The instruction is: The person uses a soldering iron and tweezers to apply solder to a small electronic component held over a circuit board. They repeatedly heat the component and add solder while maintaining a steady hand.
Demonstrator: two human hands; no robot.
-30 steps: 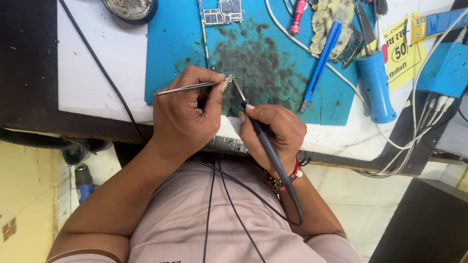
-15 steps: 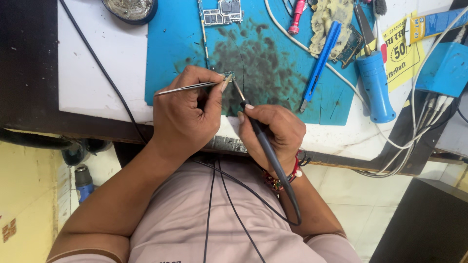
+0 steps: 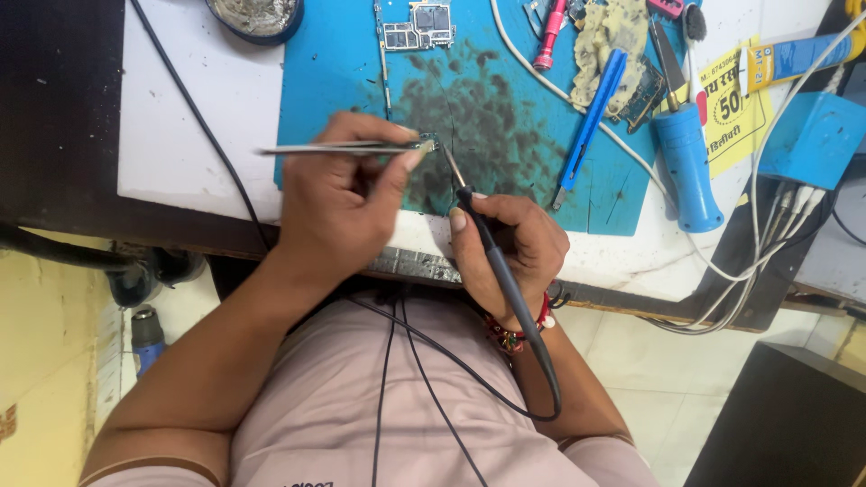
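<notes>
Almost nothing has moved since the earlier frame: both my hands sit where they were over the blue mat (image 3: 352, 81). My left hand (image 3: 338, 203) is pinched around the tweezers (image 3: 343, 149), whose tips clamp a small component (image 3: 428, 142) just above the mat's dark stained patch. My right hand (image 3: 514, 248) is clenched around the soldering iron (image 3: 492, 248), its tip touching that component. I judge the joint mid-work, not finished. A circuit board (image 3: 417, 24) lies at the mat's far edge, untouched.
</notes>
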